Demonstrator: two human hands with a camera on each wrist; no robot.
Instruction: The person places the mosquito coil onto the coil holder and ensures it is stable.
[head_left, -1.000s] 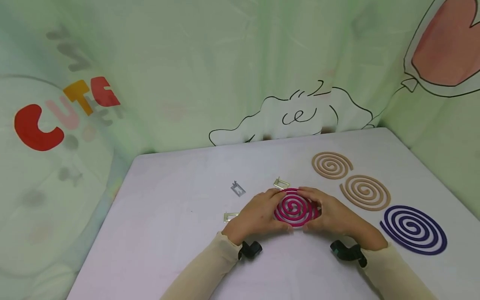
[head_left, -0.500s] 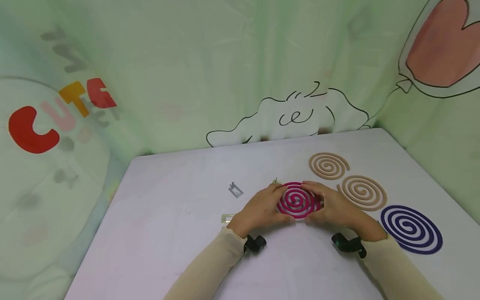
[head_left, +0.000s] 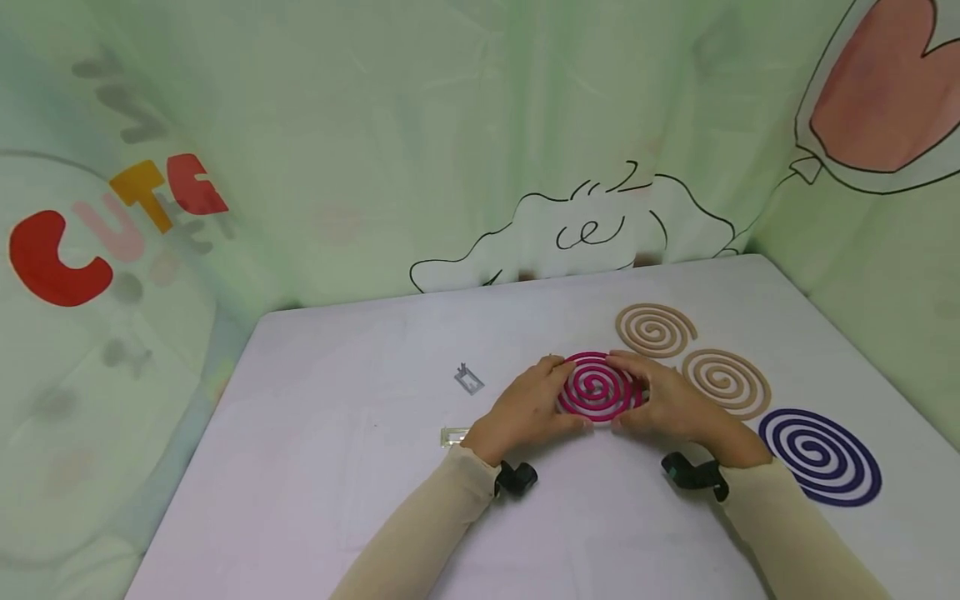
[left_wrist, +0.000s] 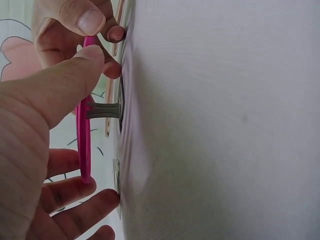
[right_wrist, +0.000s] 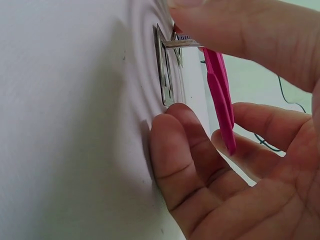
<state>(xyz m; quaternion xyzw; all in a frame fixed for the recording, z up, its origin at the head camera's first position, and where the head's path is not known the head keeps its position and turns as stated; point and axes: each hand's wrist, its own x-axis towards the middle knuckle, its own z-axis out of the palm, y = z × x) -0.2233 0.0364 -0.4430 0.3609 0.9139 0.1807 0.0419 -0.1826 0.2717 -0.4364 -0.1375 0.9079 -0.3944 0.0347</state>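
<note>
A pink mosquito coil [head_left: 594, 385] lies flat on top of a thin metal coil stand [left_wrist: 103, 110], raised a little above the white tabletop. My left hand [head_left: 528, 406] grips the coil's left rim, thumb at the near edge and fingers round the far side. On the opposite rim, my right hand [head_left: 675, 408] holds it the same way. The right wrist view shows the stand's rectangular base [right_wrist: 164, 75] at the cloth, below the coil's edge [right_wrist: 219, 95]. Most of the stand is hidden from above. Another flat metal piece [left_wrist: 117, 175] sits by my left fingertips.
Two beige coils [head_left: 655, 331] and a dark purple coil [head_left: 817, 452] lie on the right of the table [head_left: 337, 483]. A grey metal stand [head_left: 467, 375] and a pale yellowish stand [head_left: 444, 437], partly covered by my left wrist, lie left of my hands.
Both hands have moved the pink coil and its stand away from me, toward the table's back. The pale stand behind the coil is now covered in the head view. The view has shifted slightly.
</note>
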